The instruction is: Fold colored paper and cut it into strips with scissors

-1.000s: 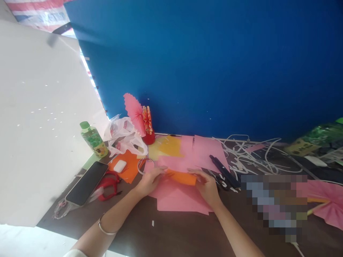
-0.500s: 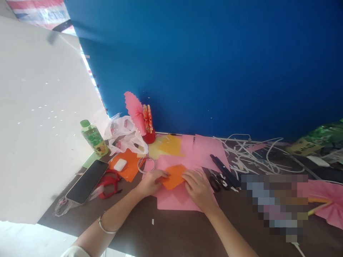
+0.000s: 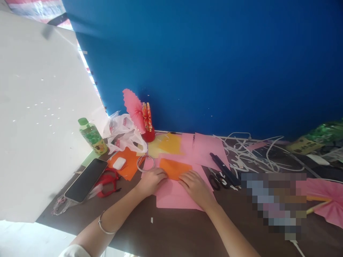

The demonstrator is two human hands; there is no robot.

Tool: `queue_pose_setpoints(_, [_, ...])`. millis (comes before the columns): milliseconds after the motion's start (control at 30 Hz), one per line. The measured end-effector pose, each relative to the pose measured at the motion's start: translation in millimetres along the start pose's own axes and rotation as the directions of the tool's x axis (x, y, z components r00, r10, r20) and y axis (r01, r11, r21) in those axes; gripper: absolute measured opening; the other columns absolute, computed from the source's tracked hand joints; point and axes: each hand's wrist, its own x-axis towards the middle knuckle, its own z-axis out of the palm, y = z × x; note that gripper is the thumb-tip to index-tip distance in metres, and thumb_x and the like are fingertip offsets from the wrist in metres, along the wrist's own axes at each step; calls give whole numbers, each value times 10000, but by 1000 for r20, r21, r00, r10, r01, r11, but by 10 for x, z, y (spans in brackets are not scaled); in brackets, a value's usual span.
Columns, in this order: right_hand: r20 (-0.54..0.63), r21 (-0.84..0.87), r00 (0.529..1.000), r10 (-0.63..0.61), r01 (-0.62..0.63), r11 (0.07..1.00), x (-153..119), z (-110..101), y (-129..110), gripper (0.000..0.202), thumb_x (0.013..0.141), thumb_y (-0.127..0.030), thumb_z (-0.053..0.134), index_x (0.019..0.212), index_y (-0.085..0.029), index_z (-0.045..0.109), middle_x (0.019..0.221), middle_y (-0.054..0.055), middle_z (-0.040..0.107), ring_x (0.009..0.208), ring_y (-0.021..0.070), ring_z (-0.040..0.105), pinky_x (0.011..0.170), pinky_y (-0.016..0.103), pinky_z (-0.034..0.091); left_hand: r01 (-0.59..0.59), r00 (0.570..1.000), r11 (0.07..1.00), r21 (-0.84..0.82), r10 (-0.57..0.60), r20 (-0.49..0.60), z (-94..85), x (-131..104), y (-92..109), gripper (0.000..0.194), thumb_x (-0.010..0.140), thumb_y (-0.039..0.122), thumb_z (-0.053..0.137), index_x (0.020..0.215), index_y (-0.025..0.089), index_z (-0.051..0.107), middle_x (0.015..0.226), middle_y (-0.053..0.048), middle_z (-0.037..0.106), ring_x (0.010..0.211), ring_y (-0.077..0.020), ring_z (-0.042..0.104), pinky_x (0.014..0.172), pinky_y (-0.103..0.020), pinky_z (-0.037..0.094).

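Note:
An orange paper piece [image 3: 175,168] lies over pink sheets [image 3: 174,200] in front of me, its near edge between my hands. My left hand [image 3: 152,181] has its fingers closed on the paper's left corner. At the near right part of the same paper, my right hand [image 3: 195,185] presses with its fingers held together. Pink paper spreads beneath both hands. Just beyond the left hand is a silver ring-shaped item [image 3: 145,163].
At left are a phone [image 3: 85,180], a green bottle [image 3: 92,136], red-handled scissors [image 3: 109,184] and a white case [image 3: 119,163]. A pink paper fan [image 3: 133,109] stands behind. Black scissors [image 3: 218,181], a dark pen-like tool [image 3: 223,167] and white cables [image 3: 257,157] lie right.
The orange paper has changed from a pointed, many-sided outline to a wider strip with a straight near edge. Both hands stay at its sides, with the right fingers slightly lower-left.

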Motion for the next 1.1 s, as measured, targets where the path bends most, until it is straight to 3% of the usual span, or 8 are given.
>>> queue_pose_setpoints(133, [3, 52, 1000, 28, -28, 998, -57, 44, 93, 216, 864, -184, 441, 899, -233, 648, 963, 54, 670, 929, 227, 592, 882, 438, 444, -19, 999, 1000, 22, 18, 46, -4, -4, -55, 230, 889, 204, 407, 957, 198, 627, 964, -51, 646, 901, -184, 591, 763, -313, 480])
queue_pose_setpoints(267, [18, 153, 990, 139, -140, 978, -53, 17, 92, 203, 873, -252, 439, 876, -238, 642, 951, 44, 670, 904, 214, 605, 835, 403, 474, 23, 999, 1000, 12, -23, 48, -18, -5, -59, 204, 877, 285, 454, 920, 217, 642, 968, -30, 649, 893, -185, 591, 761, -308, 480])
queue_pose_setpoints(500, [59, 294, 963, 261, -267, 918, -16, -38, 83, 157, 858, -284, 454, 803, -242, 595, 950, 38, 620, 914, 197, 577, 823, 359, 470, 60, 998, 995, -75, -57, 41, -40, -5, -78, 203, 881, 213, 426, 932, 175, 618, 977, -61, 631, 936, -191, 568, 801, -335, 487])
queue_pose_setpoints(633, [32, 300, 943, 331, -325, 897, -4, -30, 103, 185, 837, -315, 472, 702, -225, 562, 988, 56, 577, 935, 209, 557, 832, 377, 458, 125, 991, 980, -155, -130, -24, -24, 10, -113, 171, 858, 212, 465, 879, 174, 631, 1003, -78, 602, 954, -200, 545, 826, -360, 484])
queue_pose_setpoints(933, [4, 263, 914, 406, -392, 881, -11, 58, 150, 203, 825, -343, 476, 668, -216, 493, 1016, 72, 551, 981, 226, 524, 863, 409, 426, 221, 963, 952, -211, -247, -109, 12, 36, -108, 109, 811, 186, 510, 753, 169, 600, 980, -86, 599, 910, -211, 560, 799, -403, 487])
queue_pose_setpoints(1100, [-3, 250, 918, 398, -384, 889, -3, 55, 147, 217, 838, -335, 443, 657, -217, 461, 1020, 76, 543, 954, 218, 531, 843, 398, 435, 189, 973, 964, -189, -210, -95, -4, 65, -68, 149, 826, 121, 448, 761, 175, 571, 979, -72, 608, 967, -216, 523, 825, -413, 467])
